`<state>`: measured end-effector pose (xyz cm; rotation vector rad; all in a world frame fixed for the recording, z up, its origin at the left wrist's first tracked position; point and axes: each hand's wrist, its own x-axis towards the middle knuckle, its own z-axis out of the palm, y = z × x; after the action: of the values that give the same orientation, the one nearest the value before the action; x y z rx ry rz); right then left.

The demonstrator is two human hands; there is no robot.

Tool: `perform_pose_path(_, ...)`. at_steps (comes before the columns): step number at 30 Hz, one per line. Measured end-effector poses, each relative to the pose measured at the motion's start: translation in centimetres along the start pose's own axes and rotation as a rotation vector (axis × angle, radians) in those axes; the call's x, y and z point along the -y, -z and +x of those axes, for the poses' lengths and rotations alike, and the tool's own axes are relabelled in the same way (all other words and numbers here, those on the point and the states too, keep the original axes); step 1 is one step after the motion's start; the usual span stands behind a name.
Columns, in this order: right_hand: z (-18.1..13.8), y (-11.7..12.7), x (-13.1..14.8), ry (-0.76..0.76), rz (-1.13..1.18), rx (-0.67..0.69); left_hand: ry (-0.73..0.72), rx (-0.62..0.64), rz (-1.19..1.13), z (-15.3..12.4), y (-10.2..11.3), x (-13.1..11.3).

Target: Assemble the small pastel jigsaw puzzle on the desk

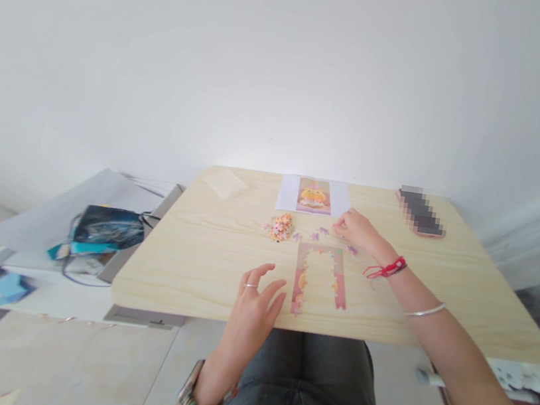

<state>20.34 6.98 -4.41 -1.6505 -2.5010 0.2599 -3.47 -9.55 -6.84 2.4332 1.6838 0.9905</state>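
A jigsaw puzzle frame point(301, 267) of joined pink and yellow pieces lies near the table's front edge, with its top and two sides linked. My left hand point(256, 301) hovers at its left, fingers apart and holding nothing. Beyond the frame's upper right corner, my right hand point(354, 228) has its fingertips pinched together at the tabletop; whatever may be between them is hidden. Several loose purple puzzle pieces point(315, 236) lie between the frame and a printed picture sheet point(315, 197). A heap of mixed puzzle pieces point(281, 227) sits to their left.
On the pale wooden table point(192, 252), a small translucent bag point(226, 183) lies at the back left and a phone point(421, 212) at the back right. A white wall point(286, 84) stands behind. Left of the table is a dark pouch point(110, 227) with a cable.
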Motion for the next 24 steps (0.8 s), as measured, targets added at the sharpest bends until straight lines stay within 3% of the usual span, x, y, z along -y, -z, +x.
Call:
perform_pose_path(3,-2.1,0.1,1.6,0.135,0.086,-0.05,0.009,-0.002,-0.017,0.1,0.1,-0.1)
perform_pose_path(8,-5.9,-0.2,4.8,0.482,0.032,0.049,-0.02,0.022,-0.048,1.1,0.0,-0.5)
perform_pose_path(13,-6.7,-0.4,5.6,0.61,-0.114,0.093,-0.057,0.078,-0.029,2.7,-1.1,-1.0)
perform_pose_path(16,-6.9,-0.5,5.5,0.571,-0.081,0.049,-0.099,0.123,0.011,3.7,-2.1,-1.2)
perform_pose_path(20,-8.3,-1.3,5.9,0.36,-0.077,-0.071,-0.176,0.177,0.046,4.8,-3.2,-1.7)
perform_pose_path(24,-9.5,-2.7,6.4,0.262,-0.118,-0.13,-0.118,0.245,0.056,5.2,-3.5,-2.3)
